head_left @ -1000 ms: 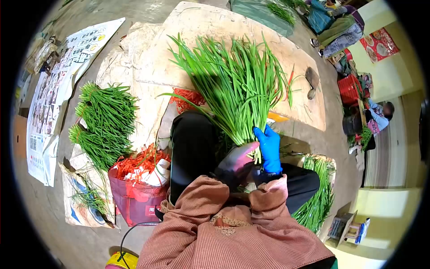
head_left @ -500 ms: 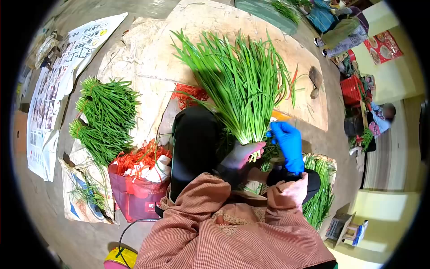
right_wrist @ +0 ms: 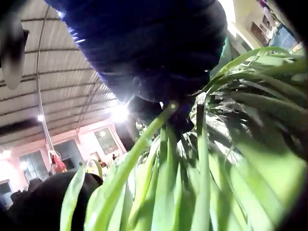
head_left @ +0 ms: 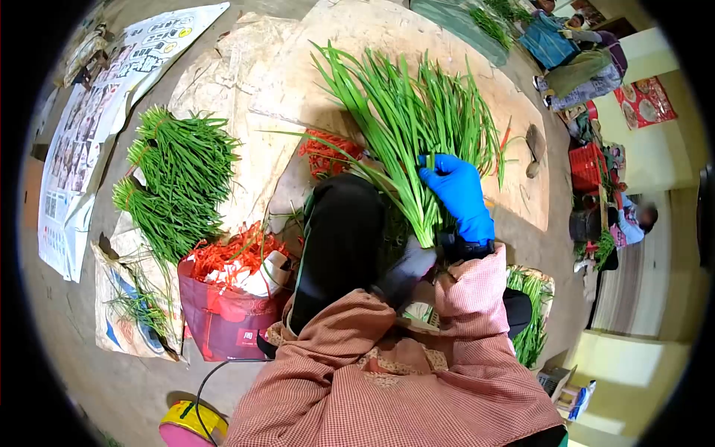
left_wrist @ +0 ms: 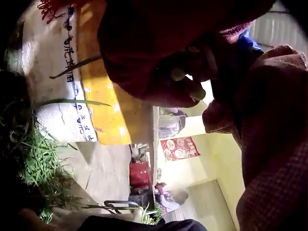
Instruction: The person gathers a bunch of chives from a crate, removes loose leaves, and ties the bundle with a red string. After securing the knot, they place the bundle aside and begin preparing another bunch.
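Note:
A fanned bunch of garlic chives (head_left: 417,112) stands upright in front of me, leaves spread over the pale board and pale stems at the bottom. Low at the stem base, my left hand (head_left: 413,267) grips the bunch in a grey and pink glove. In the left wrist view that hand (left_wrist: 144,67) looks dark red, with cut stem ends (left_wrist: 178,74) poking out between its curled fingers. My right hand (head_left: 460,195), gloved in blue, holds leaves midway up the bunch's right side. Chive leaves (right_wrist: 163,192) fan below the right hand (right_wrist: 149,53) in its wrist view, where its fingertips are mostly hidden.
Tied chive bundles (head_left: 182,171) lie at left, above a dark red bag (head_left: 231,328) of red and white strips. More red strips (head_left: 328,153) lie by my knee. Loose chives (head_left: 532,313) are at right. A yellow-and-pink stool (head_left: 186,425) is lower left. People sit at far right.
My right hand let go of the stem base, drew away to the right, then moved up and left onto the leaves. My left hand kept its hold while the bunch leaned slightly.

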A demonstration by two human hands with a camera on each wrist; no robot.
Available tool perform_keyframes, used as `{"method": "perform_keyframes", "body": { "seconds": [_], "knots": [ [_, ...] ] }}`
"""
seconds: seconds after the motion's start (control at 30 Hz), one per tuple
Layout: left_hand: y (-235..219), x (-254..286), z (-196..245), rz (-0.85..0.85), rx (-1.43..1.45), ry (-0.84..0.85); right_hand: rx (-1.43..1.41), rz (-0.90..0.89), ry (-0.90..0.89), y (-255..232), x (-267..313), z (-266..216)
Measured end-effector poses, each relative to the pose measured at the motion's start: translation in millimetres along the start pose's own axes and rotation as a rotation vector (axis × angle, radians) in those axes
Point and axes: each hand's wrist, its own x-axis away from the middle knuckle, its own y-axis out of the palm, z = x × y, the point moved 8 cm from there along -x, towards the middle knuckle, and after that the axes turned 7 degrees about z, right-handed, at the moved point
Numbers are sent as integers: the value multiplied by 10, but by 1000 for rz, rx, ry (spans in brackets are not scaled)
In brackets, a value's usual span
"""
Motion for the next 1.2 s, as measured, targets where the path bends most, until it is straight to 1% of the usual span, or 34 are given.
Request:
{"method": "perform_keyframes", "body": {
  "seconds": [0.07,0.1,0.13,0.2,0.23,0.3,0.33,0.4,0.43,0.53,0.57,0.6,0.67,0.7,0.73,0.8,0.83,0.87,0.93,1.0,1.03,1.07,1.1,1.13,1.17,1.2],
  "knots": [
    [-17,26,77,101,-24,1,-25,6,56,-105,26,41],
    [38,8,168,74,73,146,-239,-11,236,-120,93,53],
    [-8,-5,50,30,51,19,-352,33,226,-175,126,14],
    [49,32,118,-149,278,75,-434,82,260,-294,189,13],
    [47,35,129,-155,272,70,-436,91,263,-348,218,21],
    [33,29,86,-142,254,-26,-550,182,263,-500,274,43],
    [9,23,102,-144,248,-28,-554,187,264,-537,286,39],
    [-2,52,-14,-161,279,-209,-596,233,259,-641,327,19],
    [-35,56,-11,-108,255,-188,-600,237,261,-694,329,-6],
    [-76,24,-23,-133,161,-185,-628,399,124,-1049,326,-181],
    [-90,31,-48,-67,146,-208,-648,418,157,-1126,310,-164],
    [-65,37,-37,-76,142,-212,-626,420,120,-1182,288,-132],
    [-23,50,4,-170,102,-204,-606,460,111,-1298,302,-99],
    [-12,64,19,-222,23,-203,-605,465,110,-1338,326,-78],
    [-6,80,25,-224,21,-205,-597,435,120,-1345,369,-56],
    [10,131,11,-204,197,-315,-585,352,161,-1310,498,-7],
    [26,99,-18,-302,136,-321,-607,292,204,-1254,611,4],
    [-5,80,-65,-303,134,-324,-627,231,246,-1196,735,6],
    [12,72,-47,-324,265,-304,-607,123,328,-1010,973,96],
    [-27,118,-106,-290,283,-345,-678,-37,423,-763,1208,223],
    [-103,118,212,-239,-110,241,-644,-78,392,-712,1303,230],
    [-66,325,479,-171,-505,823,-609,-120,360,-659,1394,221],
    [-68,301,556,-163,-558,908,-624,-157,398,-572,1495,248],
    [-44,267,565,-167,-561,905,-639,-195,435,-487,1576,259],
    [-125,30,300,-206,-80,326,-615,-247,424,-418,1639,228],
    [-10,50,57,-221,390,-263,-649,-275,407,-353,1693,192]
  ]
}}
